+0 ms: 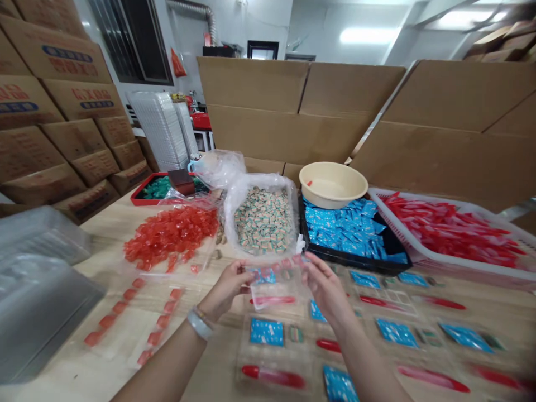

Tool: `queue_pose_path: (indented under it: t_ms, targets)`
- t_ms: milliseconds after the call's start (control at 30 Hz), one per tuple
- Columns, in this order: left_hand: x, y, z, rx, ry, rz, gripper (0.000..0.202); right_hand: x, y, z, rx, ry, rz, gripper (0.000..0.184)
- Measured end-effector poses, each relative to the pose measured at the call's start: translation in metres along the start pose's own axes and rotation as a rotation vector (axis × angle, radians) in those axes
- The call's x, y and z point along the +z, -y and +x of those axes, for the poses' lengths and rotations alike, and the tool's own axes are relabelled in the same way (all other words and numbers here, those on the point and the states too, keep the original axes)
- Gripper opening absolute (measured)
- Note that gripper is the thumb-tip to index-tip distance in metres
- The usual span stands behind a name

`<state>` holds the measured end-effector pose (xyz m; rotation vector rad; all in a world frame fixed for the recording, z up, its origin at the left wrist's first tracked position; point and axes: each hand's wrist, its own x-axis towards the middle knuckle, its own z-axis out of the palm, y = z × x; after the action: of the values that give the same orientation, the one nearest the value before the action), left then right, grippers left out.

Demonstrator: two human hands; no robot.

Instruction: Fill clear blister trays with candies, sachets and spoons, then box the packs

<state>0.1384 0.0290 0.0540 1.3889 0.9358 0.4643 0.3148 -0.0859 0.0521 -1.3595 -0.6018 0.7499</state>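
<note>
Clear plastic compartment tray – held up between both hands over a pale wooden table. The left hand and right hand each pinch one side edge, fingers pressed together. Filled trays of blue sachets and red sticks lie just below; beyond – a black tray of blue sachets and a white basket of red sticks.

Left hand and right hand grip a clear compartmented plastic tray at lower centre, above rows of filled trays. Beyond lie bagged orange candies, wrapped sweets, and blue sachets beside a cream basin.
</note>
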Motion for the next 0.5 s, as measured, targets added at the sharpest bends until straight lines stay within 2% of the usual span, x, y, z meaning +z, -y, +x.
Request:
queue_pose_path:
  t_ms: [67, 100, 133, 200, 267, 300, 433, 467, 500]
  targets:
    - [0.008, -0.007, -0.010, -0.005, 0.039, -0.316, 0.021, 0.015, 0.011, -0.006, 0.064, 0.089, 0.283, 0.046]
    - [0.015, -0.007, -0.015, -0.004, 0.032, -0.471, 0.020, 0.024, 0.012, -0.011, 0.091, 0.136, 0.351, 0.045]
    - [0.022, -0.007, -0.019, -0.001, 0.015, -0.592, 0.021, 0.034, 0.011, -0.016, 0.109, 0.163, 0.379, 0.042]
    - [0.036, -0.002, -0.028, -0.009, -0.006, -0.690, 0.024, 0.048, 0.006, -0.026, 0.123, 0.146, 0.367, 0.034]
    - [0.040, 0.003, -0.035, -0.035, -0.019, -0.651, 0.029, 0.046, 0.003, -0.029, 0.124, 0.111, 0.317, 0.030]
    - [0.037, 0.004, -0.038, -0.044, -0.030, -0.605, 0.033, 0.039, 0.005, -0.027, 0.141, 0.137, 0.271, 0.031]
    - [0.009, 0.001, -0.035, 0.025, 0.013, -0.413, 0.041, -0.005, 0.026, -0.005, 0.304, 0.501, -0.029, 0.039]
    - [0.004, 0.001, -0.032, 0.050, 0.024, -0.317, 0.039, -0.013, 0.029, 0.003, 0.326, 0.552, -0.101, 0.040]
    - [0.000, 0.003, -0.027, 0.070, 0.011, -0.190, 0.035, -0.018, 0.028, 0.010, 0.312, 0.547, -0.196, 0.039]
